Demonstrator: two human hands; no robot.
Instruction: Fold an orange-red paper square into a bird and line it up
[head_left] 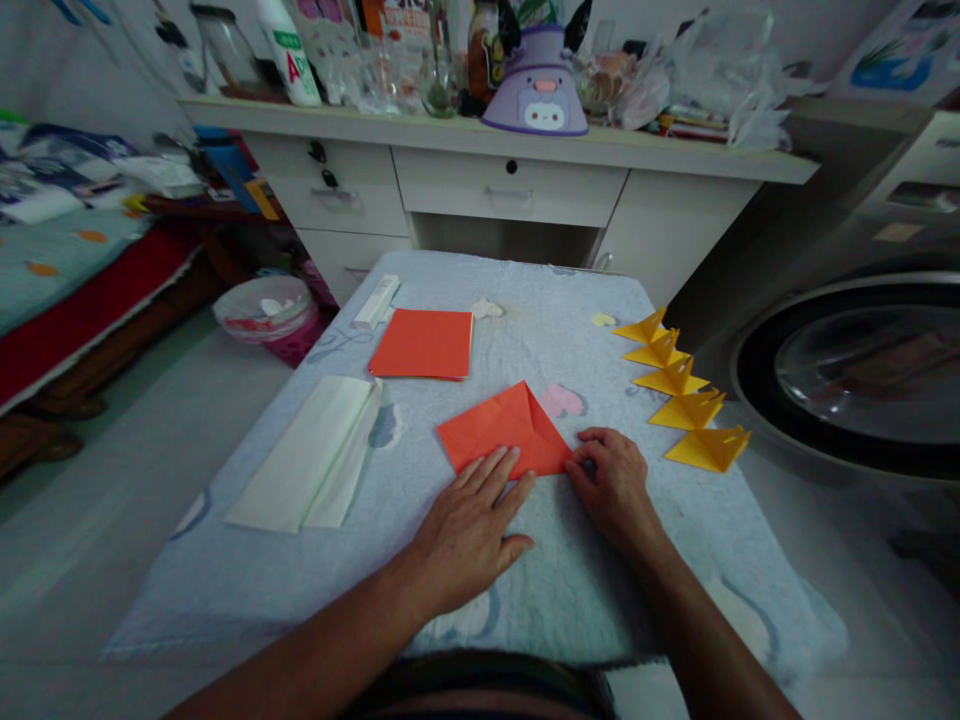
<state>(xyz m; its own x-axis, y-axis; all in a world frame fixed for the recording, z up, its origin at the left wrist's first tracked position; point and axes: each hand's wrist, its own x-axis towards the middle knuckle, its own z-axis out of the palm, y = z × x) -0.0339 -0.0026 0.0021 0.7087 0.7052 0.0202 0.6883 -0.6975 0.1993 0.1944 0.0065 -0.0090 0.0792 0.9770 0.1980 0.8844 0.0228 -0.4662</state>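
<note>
A folded sheet of orange paper (499,425) lies in front of me on the cloth-covered table (555,560). My left hand (476,525) rests flat on its near edge, fingers stretched out. At the paper's right corner, my right hand (611,480) pinches with thumb and curled fingers. Behind and to the left sits a stack of square orange paper (421,344). Several folded yellow paper pieces (690,410) stand in a row along the right side of the table.
Left on the table lie a folded white sheet (300,460) and a small white box (377,301). A drawer cabinet (510,180) crowded with bottles and jars stands behind. A washing machine (862,350) is at right, a pink waste bin (274,315) at left.
</note>
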